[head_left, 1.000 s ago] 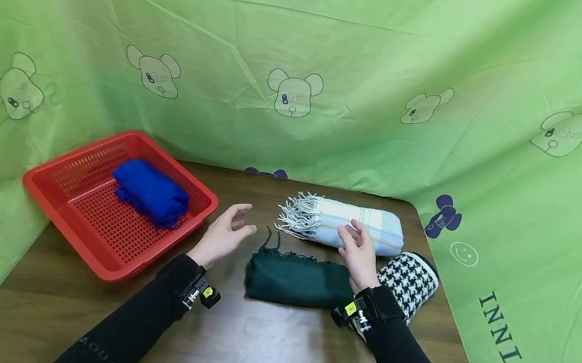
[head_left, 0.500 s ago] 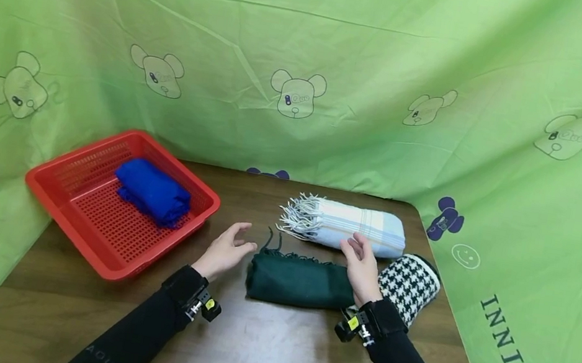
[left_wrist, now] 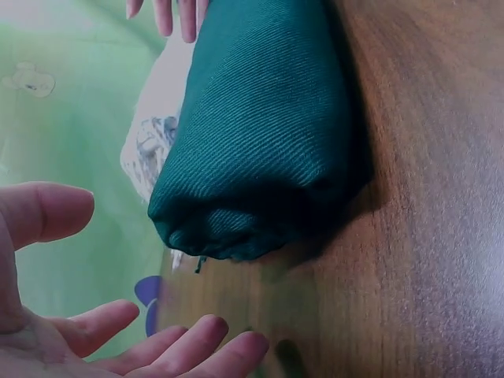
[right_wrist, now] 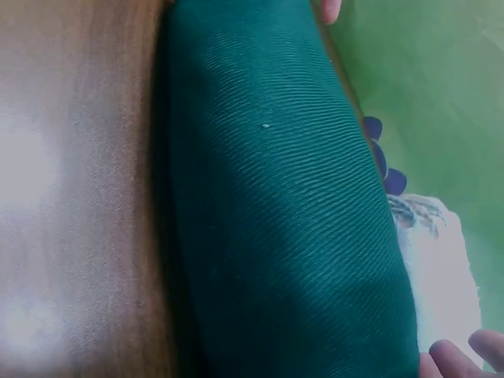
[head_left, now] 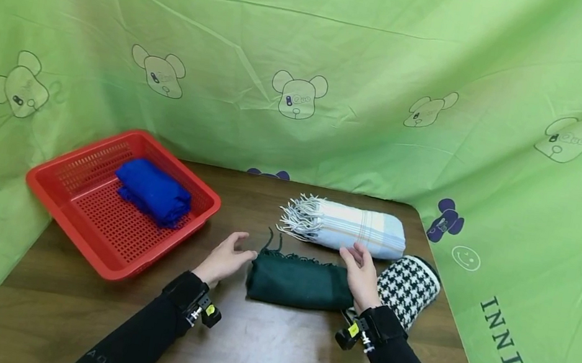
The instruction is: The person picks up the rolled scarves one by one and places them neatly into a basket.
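Note:
A dark green rolled scarf (head_left: 299,284) with a fringe along its far side lies crosswise on the table, between the two hands. At its left end is my left hand (head_left: 225,258), thumb and fingers spread apart; the left wrist view shows a gap between that hand and the scarf's coiled end (left_wrist: 236,224). My right hand (head_left: 363,280) is at the right end, palm turned inward. Its fingers (right_wrist: 453,358) appear low in the right wrist view, right at the scarf's far edge, not curled round it.
A red perforated basket (head_left: 89,248) at the left holds a rolled blue cloth (head_left: 154,192). Behind the green scarf lies a pale blue and white fringed scarf (head_left: 363,227). A black-and-white houndstooth roll (head_left: 407,287) sits beside the right hand. Green printed curtain (head_left: 302,32) surrounds the table.
Both hands have come down and nearer to me, to the two ends of the green scarf. The scarves and the basket lie as before.

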`<state>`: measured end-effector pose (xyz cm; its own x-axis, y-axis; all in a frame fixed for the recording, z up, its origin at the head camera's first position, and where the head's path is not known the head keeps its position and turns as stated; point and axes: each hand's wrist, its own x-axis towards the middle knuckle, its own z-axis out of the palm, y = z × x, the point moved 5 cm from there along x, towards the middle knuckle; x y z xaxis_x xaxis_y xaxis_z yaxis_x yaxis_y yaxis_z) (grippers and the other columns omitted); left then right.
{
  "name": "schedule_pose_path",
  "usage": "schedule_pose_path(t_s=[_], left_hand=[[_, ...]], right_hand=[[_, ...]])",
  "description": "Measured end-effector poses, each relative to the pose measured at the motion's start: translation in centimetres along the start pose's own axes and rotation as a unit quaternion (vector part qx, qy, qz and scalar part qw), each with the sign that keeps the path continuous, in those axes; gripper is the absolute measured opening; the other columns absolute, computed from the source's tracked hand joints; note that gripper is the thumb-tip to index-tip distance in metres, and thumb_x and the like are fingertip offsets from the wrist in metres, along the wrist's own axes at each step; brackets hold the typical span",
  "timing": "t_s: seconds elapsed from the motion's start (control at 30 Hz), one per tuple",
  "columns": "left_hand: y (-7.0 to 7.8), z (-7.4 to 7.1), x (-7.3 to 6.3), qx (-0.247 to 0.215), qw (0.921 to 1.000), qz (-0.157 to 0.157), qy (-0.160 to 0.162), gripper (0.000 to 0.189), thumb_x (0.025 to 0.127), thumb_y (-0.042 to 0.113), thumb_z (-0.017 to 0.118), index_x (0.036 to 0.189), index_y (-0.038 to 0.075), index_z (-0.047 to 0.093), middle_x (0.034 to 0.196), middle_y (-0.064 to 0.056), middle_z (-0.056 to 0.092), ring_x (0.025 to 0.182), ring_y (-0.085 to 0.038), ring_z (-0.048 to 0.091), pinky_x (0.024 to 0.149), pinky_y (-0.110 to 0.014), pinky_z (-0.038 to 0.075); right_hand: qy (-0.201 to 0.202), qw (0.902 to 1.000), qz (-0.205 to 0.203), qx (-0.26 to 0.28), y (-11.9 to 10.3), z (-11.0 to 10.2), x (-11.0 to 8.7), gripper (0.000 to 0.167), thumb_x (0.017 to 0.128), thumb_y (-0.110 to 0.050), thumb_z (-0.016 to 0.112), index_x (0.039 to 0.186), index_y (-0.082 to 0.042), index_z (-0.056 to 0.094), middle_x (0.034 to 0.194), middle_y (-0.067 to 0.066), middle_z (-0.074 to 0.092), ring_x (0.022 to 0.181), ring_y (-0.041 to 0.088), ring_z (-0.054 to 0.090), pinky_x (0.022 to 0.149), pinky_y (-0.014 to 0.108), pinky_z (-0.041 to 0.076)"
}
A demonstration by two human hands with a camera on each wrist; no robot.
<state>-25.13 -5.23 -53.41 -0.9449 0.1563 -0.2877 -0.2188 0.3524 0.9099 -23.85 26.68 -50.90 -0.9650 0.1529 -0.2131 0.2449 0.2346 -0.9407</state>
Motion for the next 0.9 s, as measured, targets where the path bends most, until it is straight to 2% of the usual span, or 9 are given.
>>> schedule_pose_path(t_s=[0.23,0.47,0.9], left_hand=[[-0.2,0.6,-0.5,-0.004,0.9998,-0.002,-0.018,0.067,0.105,0.029,0.068,0.160,0.001,0.042,0.164,-0.027,0.042,0.149,-0.046,0.043,0.117,-0.062,0.043],[-0.4,1.3,-0.7,-0.057,0.9971,-0.017,-0.047,0.068,0.105,0.025,0.068,0.161,-0.003,0.039,0.163,-0.029,0.041,0.143,-0.046,0.049,0.106,-0.058,0.054],[-0.6,2.1,-0.7,-0.085,0.9929,-0.028,-0.078,0.068,0.105,0.026,0.068,0.160,-0.002,0.040,0.162,-0.030,0.042,0.140,-0.049,0.051,0.104,-0.060,0.055]], right_hand=[[-0.003,0.9993,0.037,0.007,0.7,0.3,-0.2,0.072,0.113,-0.037,0.054,0.168,-0.002,0.023,0.171,0.026,0.027,0.159,0.041,0.024,0.130,0.056,0.021],[-0.004,0.9984,0.055,0.009,1.3,0.5,-0.6,0.076,0.112,-0.041,0.055,0.167,0.000,0.023,0.171,0.029,0.025,0.159,0.043,0.023,0.130,0.056,0.020],[-0.015,0.9971,0.073,-0.017,2.1,0.9,-1.3,0.078,0.112,-0.043,0.054,0.166,0.002,0.022,0.170,0.031,0.022,0.158,0.046,0.022,0.129,0.058,0.020]])
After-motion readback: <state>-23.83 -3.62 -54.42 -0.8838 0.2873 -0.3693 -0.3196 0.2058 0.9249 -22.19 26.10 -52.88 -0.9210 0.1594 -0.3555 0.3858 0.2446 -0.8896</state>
